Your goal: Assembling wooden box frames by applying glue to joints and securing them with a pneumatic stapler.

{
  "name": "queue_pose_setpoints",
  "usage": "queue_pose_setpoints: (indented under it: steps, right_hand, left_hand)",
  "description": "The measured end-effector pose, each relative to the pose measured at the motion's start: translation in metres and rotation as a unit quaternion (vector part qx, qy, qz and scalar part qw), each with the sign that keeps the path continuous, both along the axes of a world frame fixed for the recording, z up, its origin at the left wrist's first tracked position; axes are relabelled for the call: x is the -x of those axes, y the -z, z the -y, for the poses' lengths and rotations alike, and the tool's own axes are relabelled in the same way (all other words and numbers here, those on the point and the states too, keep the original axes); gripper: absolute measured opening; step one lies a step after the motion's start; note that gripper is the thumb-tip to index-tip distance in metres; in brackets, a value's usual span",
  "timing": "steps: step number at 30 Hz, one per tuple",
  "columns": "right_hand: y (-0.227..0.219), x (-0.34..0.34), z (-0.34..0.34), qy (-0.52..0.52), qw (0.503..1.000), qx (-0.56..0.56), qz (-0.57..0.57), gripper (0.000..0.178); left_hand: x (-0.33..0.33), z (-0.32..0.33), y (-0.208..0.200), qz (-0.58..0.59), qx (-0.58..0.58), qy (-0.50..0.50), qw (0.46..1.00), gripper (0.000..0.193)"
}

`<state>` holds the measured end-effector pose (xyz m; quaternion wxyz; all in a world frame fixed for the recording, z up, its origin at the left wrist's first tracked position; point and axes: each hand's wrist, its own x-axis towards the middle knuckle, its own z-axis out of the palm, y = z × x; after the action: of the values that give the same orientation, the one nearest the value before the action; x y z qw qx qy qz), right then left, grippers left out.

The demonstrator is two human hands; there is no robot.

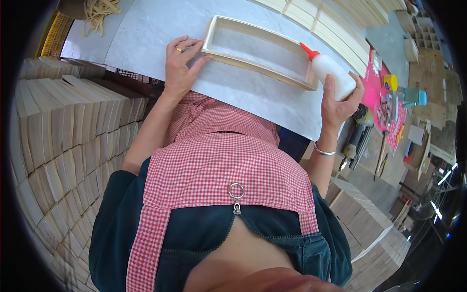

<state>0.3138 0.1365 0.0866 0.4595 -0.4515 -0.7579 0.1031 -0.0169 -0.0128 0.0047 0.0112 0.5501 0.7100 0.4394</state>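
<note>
Looking down from the head view, I rest my left hand (180, 68), loosely spread, against the left end of the wooden frame (260, 69) on the table (141, 41). At the frame's right end, my right hand (340, 102) wraps the white bottle (333, 73); keeping its red nozzle (310, 51) steady should help.

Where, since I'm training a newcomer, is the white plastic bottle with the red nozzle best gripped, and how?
Probably around the thick, rounded body of the white plastic bottle, coming from the lower right, as the right hand does: the slim red nozzle points up-left, away from that hand.
</note>
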Motion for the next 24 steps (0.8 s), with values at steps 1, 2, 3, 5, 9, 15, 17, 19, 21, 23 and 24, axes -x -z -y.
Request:
queue_pose_setpoints:
  steps: [1,2,3,5,9,15,17,19,21,23,24]
  right_hand:
    - [0.0,-0.005,0.0,0.007,1.0,0.002,0.004,0.048]
    - [-0.001,-0.009,0.001,0.012,1.0,0.001,0.005,0.048]
    - [-0.002,-0.013,0.001,0.02,1.0,-0.001,0.003,0.048]
    - [-0.003,-0.021,0.002,0.034,0.999,-0.006,-0.003,0.048]
    - [-0.001,-0.033,0.001,0.05,0.999,-0.016,-0.013,0.049]
    - [-0.002,-0.046,0.005,0.059,0.998,-0.024,0.0,0.048]
    - [-0.004,-0.049,0.009,0.061,0.998,-0.022,0.008,0.047]
    - [-0.008,-0.051,0.017,0.066,0.998,-0.005,0.004,0.049]
    - [-0.011,-0.055,0.027,0.071,0.997,0.011,0.0,0.051]
    - [-0.014,-0.058,0.038,0.074,0.997,0.012,0.008,0.052]
    - [-0.015,-0.06,0.045,0.075,0.997,0.012,0.015,0.052]
  left_hand:
    - [0.0,0.0,0.0,-0.002,0.005,-0.002,1.0,0.04]
    - [-0.001,0.0,-0.001,0.0,0.004,0.003,1.0,0.04]
    - [-0.001,0.0,-0.002,0.003,0.005,0.004,1.0,0.04]
    - [-0.002,0.0,-0.004,0.009,0.008,0.004,1.0,0.04]
    - [0.0,0.0,0.0,0.003,0.012,0.003,1.0,0.04]
    - [-0.001,0.0,0.002,-0.016,0.006,0.002,1.0,0.04]
    - [-0.001,-0.001,0.002,-0.018,0.004,0.004,1.0,0.04]
    - [-0.001,-0.001,0.002,-0.019,0.003,0.003,1.0,0.04]
    - [-0.001,-0.001,0.002,-0.019,0.001,0.003,1.0,0.04]
    - [-0.001,-0.001,0.002,-0.019,0.001,0.005,1.0,0.04]
    - [0.0,-0.002,0.003,-0.02,-0.001,0.005,1.0,0.04]
